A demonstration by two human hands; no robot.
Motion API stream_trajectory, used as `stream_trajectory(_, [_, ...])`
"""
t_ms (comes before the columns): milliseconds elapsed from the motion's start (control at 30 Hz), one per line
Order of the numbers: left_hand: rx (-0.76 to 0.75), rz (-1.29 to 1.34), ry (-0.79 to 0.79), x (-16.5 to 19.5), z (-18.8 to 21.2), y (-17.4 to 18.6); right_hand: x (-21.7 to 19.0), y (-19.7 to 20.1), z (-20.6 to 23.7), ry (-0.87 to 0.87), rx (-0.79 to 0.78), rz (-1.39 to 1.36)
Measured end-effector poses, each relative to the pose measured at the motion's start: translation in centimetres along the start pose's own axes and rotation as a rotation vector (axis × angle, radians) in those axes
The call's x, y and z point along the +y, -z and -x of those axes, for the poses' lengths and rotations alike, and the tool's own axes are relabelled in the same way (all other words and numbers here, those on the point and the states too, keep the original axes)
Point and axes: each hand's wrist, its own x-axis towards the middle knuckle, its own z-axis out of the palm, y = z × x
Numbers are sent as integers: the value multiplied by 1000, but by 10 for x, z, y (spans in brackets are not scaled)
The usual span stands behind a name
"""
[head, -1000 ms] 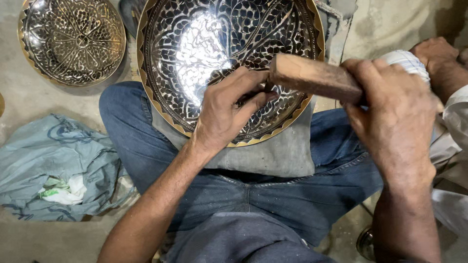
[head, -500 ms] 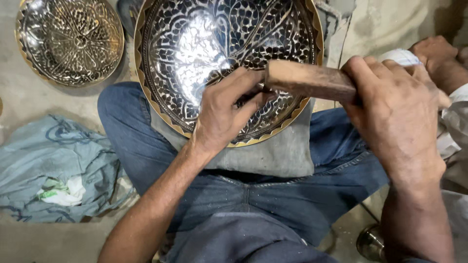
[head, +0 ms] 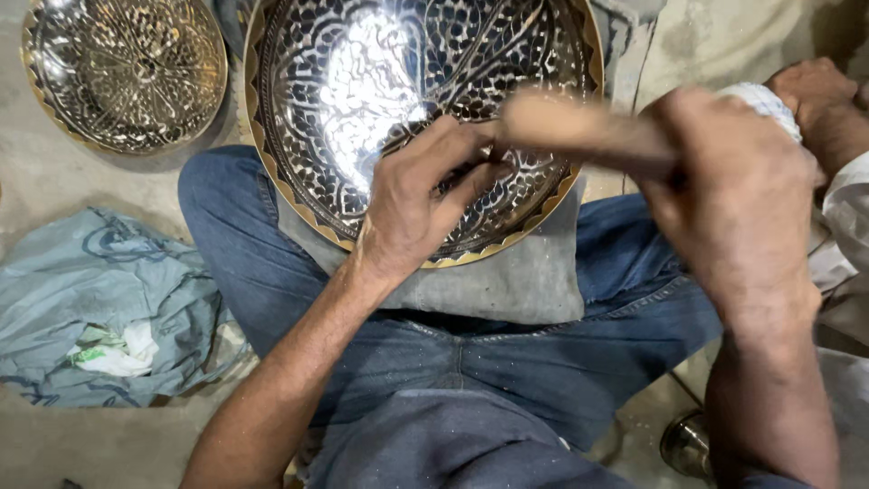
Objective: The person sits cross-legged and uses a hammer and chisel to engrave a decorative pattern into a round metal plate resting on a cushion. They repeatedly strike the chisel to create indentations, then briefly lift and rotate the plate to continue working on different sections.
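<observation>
Large engraved metal plate (head: 362,100) rests tilted on the person's lap, on a grey cloth pad (head: 516,285) over blue jeans (head: 471,362). Left hand (head: 421,204) lies on the plate's lower centre, fingers pinched together on something small against the surface; too hidden to tell what. Right hand (head: 733,199) is clamped in a fist around a wooden mallet (head: 566,127), motion-blurred, its head just above the left fingertips and over the plate's lower right part. So the plate sits under both hands, the mallet between right grip and left fingers.

Second smaller patterned metal plate (head: 127,72) lies on the floor (head: 54,181) at upper left, just beside the big plate's rim. Crumpled blue-grey cloth (head: 100,308) on the floor left of the knee. Another person's hand (head: 815,95) at the right edge, near the right hand, with white wrapped material (head: 769,100) beside it. Small round metal object (head: 688,444) on the floor at lower right, partly hidden by the right forearm.
</observation>
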Motion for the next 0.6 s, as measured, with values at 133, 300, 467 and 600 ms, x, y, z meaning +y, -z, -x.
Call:
stream_trajectory(133, [-2, 0, 45, 4, 2, 2, 1, 0, 3, -104, -8, -196])
stream_trajectory(300, [-5, 37, 0, 2, -2, 0, 2, -4, 3, -285, -49, -455])
stream_trajectory(467, [7, -39, -6, 5, 2, 3, -5, -4, -5, 7, 115, -254])
stream_trajectory(600, [-13, 11, 62, 5, 0, 2, -12, -9, -6, -484, 261, -885])
